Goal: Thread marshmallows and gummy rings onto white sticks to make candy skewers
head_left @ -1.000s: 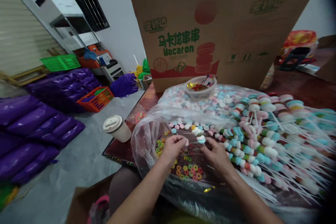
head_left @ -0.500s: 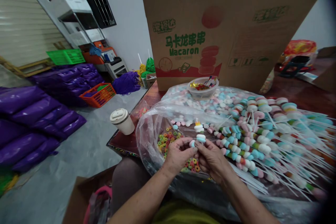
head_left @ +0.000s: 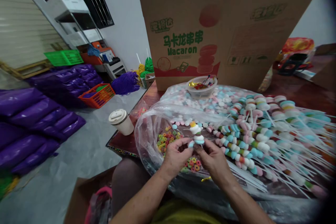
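Left hand: the left hand [head_left: 174, 157] comes in low over the tabletop [head_left: 147, 106], thumb and forefinger brought nearly together, with only the width of a small sweet between them.
Left fingers' hold: a pale blue candy [head_left: 190, 144], pinched at the tips and partly covered by them; the other fingers curl in behind.
Right hand: the right hand [head_left: 214, 161] is just beside the left, its thumb and fingertips closed in a narrow pinch.
Right fingers' hold: the lower end of a candy skewer [head_left: 197, 134], gripped just below its lowest sweets; most of the stick is hidden by the hand.
Candy skewer: roughly upright, leaning a little to the left at the top, with a yellow-orange piece uppermost and white and blue ones beneath.
Gap: the pale blue candy is close to the skewer's lower end; whether they touch, I cannot tell.
Candy rings: colourful candy rings [head_left: 170, 137] lie loose beyond and beneath the left hand.
Filled skewers: a heap of filled skewers [head_left: 265, 140] lies to the right of the right hand.
Bare sticks: white sticks [head_left: 248, 176] lie beside the right wrist.
Plastic: a clear plastic bag [head_left: 147, 126] spreads around the rings.
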Available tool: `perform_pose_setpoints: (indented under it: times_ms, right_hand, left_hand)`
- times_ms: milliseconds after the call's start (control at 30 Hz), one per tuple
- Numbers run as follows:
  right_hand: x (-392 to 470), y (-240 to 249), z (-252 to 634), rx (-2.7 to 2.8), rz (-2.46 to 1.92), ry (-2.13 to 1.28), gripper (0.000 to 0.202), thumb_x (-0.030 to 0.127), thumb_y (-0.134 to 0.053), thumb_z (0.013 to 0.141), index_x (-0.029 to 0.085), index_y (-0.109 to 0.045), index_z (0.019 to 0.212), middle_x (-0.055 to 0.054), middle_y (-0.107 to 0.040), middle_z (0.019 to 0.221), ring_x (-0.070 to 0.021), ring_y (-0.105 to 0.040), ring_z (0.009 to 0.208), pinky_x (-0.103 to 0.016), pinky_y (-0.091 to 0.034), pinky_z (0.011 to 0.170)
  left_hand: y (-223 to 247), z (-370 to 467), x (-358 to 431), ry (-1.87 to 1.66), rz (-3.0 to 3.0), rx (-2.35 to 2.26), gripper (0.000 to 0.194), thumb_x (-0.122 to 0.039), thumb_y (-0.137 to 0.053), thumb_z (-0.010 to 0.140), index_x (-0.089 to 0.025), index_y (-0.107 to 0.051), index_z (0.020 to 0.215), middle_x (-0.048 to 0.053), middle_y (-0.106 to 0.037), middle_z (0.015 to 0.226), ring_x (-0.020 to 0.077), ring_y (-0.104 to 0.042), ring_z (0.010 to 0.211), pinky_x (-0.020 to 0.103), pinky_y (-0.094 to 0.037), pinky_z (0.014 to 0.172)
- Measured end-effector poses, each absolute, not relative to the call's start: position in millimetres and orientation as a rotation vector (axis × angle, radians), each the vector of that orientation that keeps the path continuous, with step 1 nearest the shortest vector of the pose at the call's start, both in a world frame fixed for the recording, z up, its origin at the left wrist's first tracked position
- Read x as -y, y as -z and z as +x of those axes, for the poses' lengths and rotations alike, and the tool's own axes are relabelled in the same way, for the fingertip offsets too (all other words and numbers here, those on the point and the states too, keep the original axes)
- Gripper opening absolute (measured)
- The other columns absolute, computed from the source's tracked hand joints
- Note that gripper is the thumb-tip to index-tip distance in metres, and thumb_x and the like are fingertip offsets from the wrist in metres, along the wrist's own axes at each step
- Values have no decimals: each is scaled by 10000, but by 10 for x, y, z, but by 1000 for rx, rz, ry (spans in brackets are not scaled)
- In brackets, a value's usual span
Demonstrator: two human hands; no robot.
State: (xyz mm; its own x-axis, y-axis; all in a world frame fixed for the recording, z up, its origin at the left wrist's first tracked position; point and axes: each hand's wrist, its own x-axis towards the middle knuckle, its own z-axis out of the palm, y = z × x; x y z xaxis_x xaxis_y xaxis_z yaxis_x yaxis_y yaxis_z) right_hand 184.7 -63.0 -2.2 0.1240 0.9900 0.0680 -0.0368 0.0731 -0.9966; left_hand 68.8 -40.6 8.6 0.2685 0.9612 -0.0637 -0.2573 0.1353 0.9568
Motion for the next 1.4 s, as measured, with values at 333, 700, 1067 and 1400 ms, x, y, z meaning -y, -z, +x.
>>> perform_pose_setpoints:
  times_ms: [333,700,1067,1400]
  right_hand:
    - [828,-178,2007,1438,-1423,-880,305,407,-436,801,159,-604,854,-14,-599,658,-132,-530,599,-216,-420,546]
    - [1137,-66,2095,1941,-1729,-544,263,242,-332,821,236,-589,879,-47,-659,734,-182,-613,676,-247,-420,581]
    - [1141,-78,2072,1953,-1720,-511,238,253,-323,826,229,-561,828,-58,-660,768,-178,-610,704,-245,-407,584]
    - [1159,-117,1851,2021,-1886,-324,242,160,-324,790,210,-560,772,-50,-645,637,-173,-587,560,-249,-327,500]
  left_hand:
    - [-68,672,345,-1194,800,-1028,316,-252,-735,538,-107,-630,798,28,-644,680,120,-580,569,247,-505,536]
    - [-74,624,324,-1286,1031,-1169,176,-200,-647,605,-119,-653,762,7,-630,627,81,-529,501,189,-442,504]
    - [-34,586,335,-1217,1073,-1138,227,-211,-619,643,-121,-648,850,22,-638,683,97,-536,543,215,-464,538]
    - [-68,544,413,-1407,1473,-1220,307,-77,-584,576,-247,-708,799,36,-685,838,198,-603,773,305,-449,798]
